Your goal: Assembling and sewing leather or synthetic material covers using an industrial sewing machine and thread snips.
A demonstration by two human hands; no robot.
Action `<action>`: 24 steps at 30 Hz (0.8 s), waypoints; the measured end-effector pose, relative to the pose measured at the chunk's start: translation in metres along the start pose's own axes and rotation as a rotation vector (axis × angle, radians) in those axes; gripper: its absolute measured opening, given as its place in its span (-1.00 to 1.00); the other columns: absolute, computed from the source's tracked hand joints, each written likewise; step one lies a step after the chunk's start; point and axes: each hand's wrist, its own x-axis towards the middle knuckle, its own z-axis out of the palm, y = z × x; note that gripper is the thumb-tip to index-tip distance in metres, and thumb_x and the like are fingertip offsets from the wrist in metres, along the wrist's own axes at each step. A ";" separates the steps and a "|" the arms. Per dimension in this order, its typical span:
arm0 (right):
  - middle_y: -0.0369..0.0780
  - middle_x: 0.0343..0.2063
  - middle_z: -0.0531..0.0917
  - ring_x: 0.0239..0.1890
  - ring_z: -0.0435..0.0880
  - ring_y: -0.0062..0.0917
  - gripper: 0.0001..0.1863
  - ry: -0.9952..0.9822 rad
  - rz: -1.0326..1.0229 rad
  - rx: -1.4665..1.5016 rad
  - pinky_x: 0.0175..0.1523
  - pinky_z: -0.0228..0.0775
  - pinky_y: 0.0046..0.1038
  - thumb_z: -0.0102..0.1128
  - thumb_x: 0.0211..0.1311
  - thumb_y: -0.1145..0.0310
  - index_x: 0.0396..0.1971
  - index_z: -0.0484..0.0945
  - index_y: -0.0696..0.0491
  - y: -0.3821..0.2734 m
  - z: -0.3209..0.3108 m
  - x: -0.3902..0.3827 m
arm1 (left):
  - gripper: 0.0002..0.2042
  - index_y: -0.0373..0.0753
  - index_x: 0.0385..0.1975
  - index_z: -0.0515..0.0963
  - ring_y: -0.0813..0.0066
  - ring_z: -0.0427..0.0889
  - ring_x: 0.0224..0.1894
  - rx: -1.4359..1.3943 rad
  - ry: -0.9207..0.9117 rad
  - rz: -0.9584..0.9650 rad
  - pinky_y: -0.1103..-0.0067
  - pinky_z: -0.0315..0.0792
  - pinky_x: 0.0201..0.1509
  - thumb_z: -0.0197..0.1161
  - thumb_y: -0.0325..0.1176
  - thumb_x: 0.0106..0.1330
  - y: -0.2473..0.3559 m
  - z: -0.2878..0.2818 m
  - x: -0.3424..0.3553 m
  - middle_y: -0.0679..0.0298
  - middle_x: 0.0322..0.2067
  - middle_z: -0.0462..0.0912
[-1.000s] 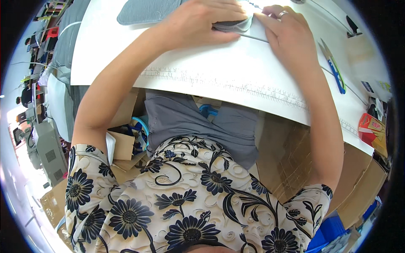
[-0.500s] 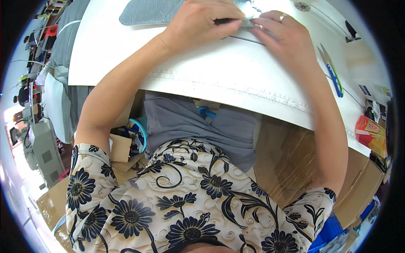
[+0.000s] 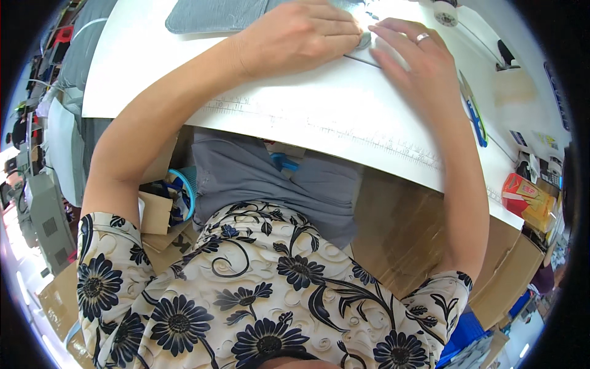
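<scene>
My left hand [image 3: 307, 40] is at the top of the view, fingers closed together on a small piece of grey fabric [image 3: 364, 42]; its fingertips are partly hidden in glare. My right hand [image 3: 418, 61] is just right of it, fingers bent and apart, fingertips by the fabric's edge, thumb blurred. A larger grey textured piece [image 3: 212, 15] lies left of them. Both rest over a white worktable [image 3: 276, 111] with a printed ruler along its front. Blue-and-green scissors [image 3: 476, 123] lie right of my right hand, and a round spool-like object [image 3: 444, 13] stands behind it.
A red-and-yellow package [image 3: 528, 203] is at the table's right end. Piled grey fabric [image 3: 80, 55] is at the left, with a grey metal case [image 3: 49, 227] below. Cardboard boxes [image 3: 498, 277] and a blue basket [image 3: 184, 190] are under the table.
My right thumb has moved down, away from my left fingertips, opening that hand a little. My left fingers now lie closer together over the small piece. The view has shifted slightly.
</scene>
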 end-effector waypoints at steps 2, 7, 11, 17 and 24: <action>-0.30 -0.21 0.71 -0.14 0.67 -0.40 -0.84 0.013 -0.053 0.022 -0.07 0.52 -0.42 0.36 0.10 0.43 -0.27 0.70 0.01 0.005 0.007 -0.004 | -0.80 -0.40 -0.26 0.62 0.23 0.69 -0.12 0.199 -0.024 0.163 0.34 0.54 -0.03 0.32 -0.50 0.10 -0.001 0.002 0.002 0.08 -0.24 0.71; -0.31 -0.21 0.71 -0.13 0.67 -0.42 -0.81 -0.017 -0.102 -0.013 -0.03 0.51 -0.41 0.37 0.09 0.42 -0.25 0.70 0.02 0.014 0.027 -0.005 | -0.75 -0.41 -0.16 0.63 0.17 0.69 -0.03 -0.404 -0.016 -0.205 0.29 0.52 0.14 0.32 -0.47 0.18 -0.005 0.013 -0.010 0.01 -0.12 0.70; -0.33 -0.21 0.69 -0.13 0.64 -0.44 -0.84 -0.025 -0.091 -0.058 -0.04 0.49 -0.40 0.31 0.08 0.41 -0.30 0.68 0.02 0.000 0.023 -0.009 | -0.73 -0.41 -0.10 0.63 0.14 0.65 0.07 -0.134 -0.074 -0.032 0.27 0.45 0.27 0.30 -0.47 0.21 -0.012 0.013 -0.027 -0.01 -0.06 0.68; -0.33 -0.22 0.64 -0.14 0.62 -0.44 -0.82 -0.068 -0.024 -0.094 -0.06 0.50 -0.39 0.27 0.09 0.43 -0.26 0.68 0.01 -0.009 0.017 -0.012 | -0.71 -0.46 -0.02 0.56 0.13 0.58 0.16 -0.002 -0.150 0.097 0.23 0.38 0.35 0.19 -0.52 0.27 -0.008 0.001 -0.021 -0.03 0.06 0.61; -0.33 -0.25 0.62 -0.17 0.62 -0.48 -0.80 -0.074 0.203 -0.137 -0.13 0.53 -0.39 0.20 0.16 0.39 -0.22 0.72 -0.06 -0.007 0.020 -0.010 | -0.77 -0.47 -0.18 0.55 0.08 0.59 0.14 -0.207 -0.221 -0.112 0.34 0.44 0.29 0.14 -0.50 0.21 -0.028 0.009 0.005 -0.12 -0.03 0.61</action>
